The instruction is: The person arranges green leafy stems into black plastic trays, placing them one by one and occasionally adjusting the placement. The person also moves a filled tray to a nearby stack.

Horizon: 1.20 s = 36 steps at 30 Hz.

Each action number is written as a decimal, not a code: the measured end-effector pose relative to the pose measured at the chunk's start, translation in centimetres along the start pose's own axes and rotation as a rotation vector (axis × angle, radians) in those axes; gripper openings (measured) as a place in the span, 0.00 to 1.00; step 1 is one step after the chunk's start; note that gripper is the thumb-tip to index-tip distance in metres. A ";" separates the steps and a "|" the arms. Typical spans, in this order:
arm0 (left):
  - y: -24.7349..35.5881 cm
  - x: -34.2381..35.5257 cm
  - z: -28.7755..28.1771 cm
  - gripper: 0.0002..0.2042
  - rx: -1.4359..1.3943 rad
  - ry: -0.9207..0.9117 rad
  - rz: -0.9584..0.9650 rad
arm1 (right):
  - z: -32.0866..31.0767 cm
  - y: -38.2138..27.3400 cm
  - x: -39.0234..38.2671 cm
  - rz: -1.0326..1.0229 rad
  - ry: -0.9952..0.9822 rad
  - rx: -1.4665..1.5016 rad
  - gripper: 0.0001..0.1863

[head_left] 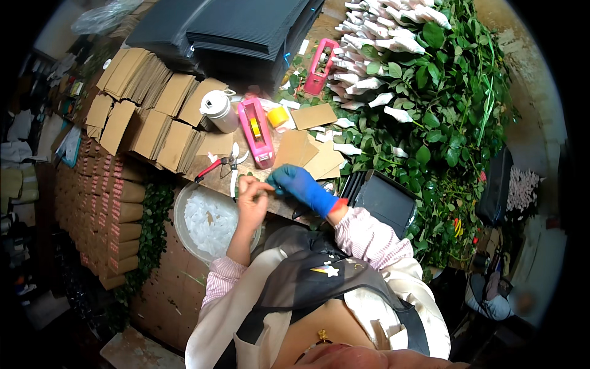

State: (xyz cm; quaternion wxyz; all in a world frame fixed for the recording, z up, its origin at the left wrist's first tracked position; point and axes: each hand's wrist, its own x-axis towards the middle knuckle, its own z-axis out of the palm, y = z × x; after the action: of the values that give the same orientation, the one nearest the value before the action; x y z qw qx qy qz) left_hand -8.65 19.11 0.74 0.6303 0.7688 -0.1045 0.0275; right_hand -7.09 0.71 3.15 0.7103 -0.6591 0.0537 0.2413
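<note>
My bare left hand (252, 192) is closed at the table's near edge, its fingertips meeting those of my right hand. A blue glove covers my right hand (298, 187), whose fingers are bent together; anything small between the two hands is hidden. Just beyond my left hand lie red-handled pruning shears (216, 166), with pale blades spread. Ahead of both hands stands a pink tape dispenser (263, 150) carrying a yellow roll. Several brown cardboard pieces (297, 149) lie beyond my right hand.
A white lidded jug (219, 112) and yellow tape roll (277, 117) stand farther back. Cardboard stacks (153, 95) fill the left, black corrugated sheets (239, 27) the back. White-wrapped flower stems (424, 92) crowd the right. A tub of white netting (209, 224) sits below left.
</note>
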 end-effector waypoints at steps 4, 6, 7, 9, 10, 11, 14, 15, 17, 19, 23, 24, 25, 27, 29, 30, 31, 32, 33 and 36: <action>-2.1 2.3 -1.7 0.07 -0.158 -0.011 -0.620 | 1.1 -0.1 -6.3 -0.149 -0.125 -0.649 0.14; -2.5 3.7 -0.7 0.12 -0.254 -0.133 -0.682 | 2.0 0.9 -8.7 -0.219 -0.096 -0.857 0.14; -3.3 4.4 -0.1 0.12 -0.228 -0.171 -0.673 | 1.9 1.6 -9.1 -0.220 -0.054 -0.857 0.14; -4.8 5.3 0.9 0.13 -0.180 -0.186 -0.662 | 1.4 2.1 -9.3 -0.196 -0.007 -0.802 0.14; -5.3 5.6 1.1 0.12 -0.083 -0.179 -0.641 | 0.7 1.7 -8.8 -0.171 0.005 -0.747 0.14; -7.3 5.5 0.6 0.12 -0.028 -0.243 -0.618 | 0.0 1.2 -9.0 -0.149 0.020 -0.695 0.15; -7.2 4.7 2.1 0.11 0.086 -0.387 -0.551 | -1.0 1.3 -11.1 -0.288 0.022 -0.602 0.16; -6.0 4.5 2.9 0.11 -0.006 -0.412 -0.524 | -1.5 -0.1 -12.9 -0.228 -0.063 -0.540 0.15; 2.5 5.2 6.2 0.10 -0.088 -0.432 -0.344 | -3.5 -1.1 -17.3 -0.251 -0.108 -0.350 0.14; 7.8 5.4 10.2 0.07 -0.043 -0.467 -0.029 | -5.5 -2.0 -22.7 -0.224 -0.048 -0.126 0.15; 15.9 4.2 20.9 0.06 0.229 -0.564 0.598 | -8.5 -1.0 -32.8 -0.186 0.212 0.374 0.22; 17.2 3.3 24.2 0.06 0.236 -0.588 0.718 | -9.4 1.4 -34.2 -0.277 0.262 0.435 0.23; 17.8 2.0 27.7 0.06 0.273 -0.605 0.802 | -10.0 4.0 -35.3 -0.386 0.335 0.558 0.22; 18.2 -0.2 33.6 0.05 0.427 -0.639 0.954 | -10.6 6.7 -37.0 -0.418 0.541 0.735 0.21; 17.2 -1.1 37.1 0.11 0.801 -0.732 1.013 | -11.8 9.4 -36.9 -0.245 0.767 0.839 0.19; 15.8 -1.7 38.5 0.14 0.829 -0.672 0.982 | -11.6 10.4 -37.1 -0.188 0.788 0.811 0.19; 14.0 -2.3 39.7 0.17 0.855 -0.609 0.948 | -10.8 11.1 -37.2 -0.129 0.807 0.782 0.19; 13.1 -2.7 40.6 0.21 0.881 -0.547 0.918 | -10.4 12.0 -37.1 -0.072 0.826 0.755 0.18; 13.7 -2.8 40.6 0.27 0.914 -0.653 0.899 | -10.2 13.7 -36.8 -0.034 0.801 0.823 0.18; 13.2 -1.8 39.6 0.31 0.804 -0.678 0.930 | -10.1 16.9 -33.8 0.029 0.784 0.776 0.18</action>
State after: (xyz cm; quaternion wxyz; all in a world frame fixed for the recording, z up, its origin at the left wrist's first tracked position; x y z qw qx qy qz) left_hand -16.55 -21.67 5.11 0.1527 0.7840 -0.5950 0.0896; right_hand -41.35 -17.99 -0.19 0.8245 -0.3887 0.4083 -0.0498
